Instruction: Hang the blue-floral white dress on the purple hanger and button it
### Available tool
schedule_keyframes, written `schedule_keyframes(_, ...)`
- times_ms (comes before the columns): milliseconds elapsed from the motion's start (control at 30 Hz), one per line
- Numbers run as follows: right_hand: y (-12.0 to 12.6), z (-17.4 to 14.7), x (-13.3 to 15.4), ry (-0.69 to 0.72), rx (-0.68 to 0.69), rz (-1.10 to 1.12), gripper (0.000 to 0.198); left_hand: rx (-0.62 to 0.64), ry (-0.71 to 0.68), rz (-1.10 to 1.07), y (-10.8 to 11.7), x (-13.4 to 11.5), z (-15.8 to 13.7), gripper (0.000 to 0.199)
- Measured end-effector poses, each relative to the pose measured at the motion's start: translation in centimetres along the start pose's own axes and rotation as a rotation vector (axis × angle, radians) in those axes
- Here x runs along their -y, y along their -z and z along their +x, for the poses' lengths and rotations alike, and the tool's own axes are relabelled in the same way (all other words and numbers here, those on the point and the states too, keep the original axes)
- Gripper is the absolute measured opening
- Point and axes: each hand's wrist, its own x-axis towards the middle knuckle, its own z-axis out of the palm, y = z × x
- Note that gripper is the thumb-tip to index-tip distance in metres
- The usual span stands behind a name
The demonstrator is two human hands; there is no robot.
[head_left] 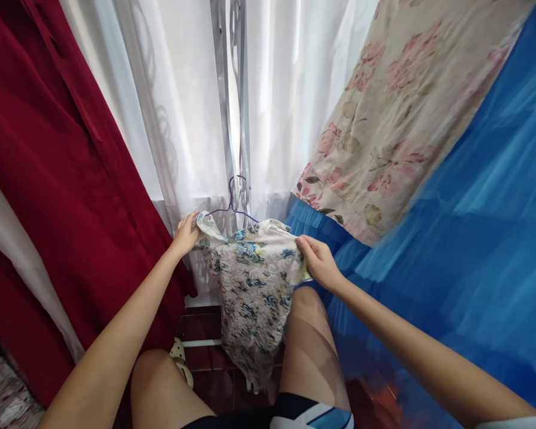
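A white blouse with blue flowers [254, 292] hangs between my hands, over my knees. A purple hanger [231, 202] sticks up out of its neckline, hook upward. My left hand [186, 234] pinches the blouse at its left shoulder. At the right shoulder edge, my right hand [320, 260] grips the cloth between thumb and fingers. The lower part of the blouse hangs loose toward the floor.
White curtains [187, 107] hang in front. To the left is a dark red cloth [62, 179]. A floral beige cloth [384, 119] and blue tiered fabric [464, 268] are on the right. A beige clog [178, 354] shows on the red tiled floor [214, 390].
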Motion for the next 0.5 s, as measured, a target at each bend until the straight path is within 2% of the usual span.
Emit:
schedule_keyframes(133,2.1,0.9,1.4,0.049,-0.118,-0.012,0.04,0.05,-0.058,-0.032,0.2,-2.6,-1.2,0.027)
schedule_keyframes(267,3.5,1.8,1.2,0.067,-0.205,0.054,0.038,0.037,-0.055,-0.033,1.1,-5.4,-4.3,0.03)
schedule_keyframes(400,3.0,4.9,1.2,0.033,-0.256,0.247,0.038,-0.022,-0.02,-0.015,2.8,-6.6,-5.9,0.034)
schedule_keyframes(500,1.5,6.4,3.5,-0.002,-0.178,0.357,0.038,-0.072,0.013,0.103,4.4,-5.9,-6.1,0.032)
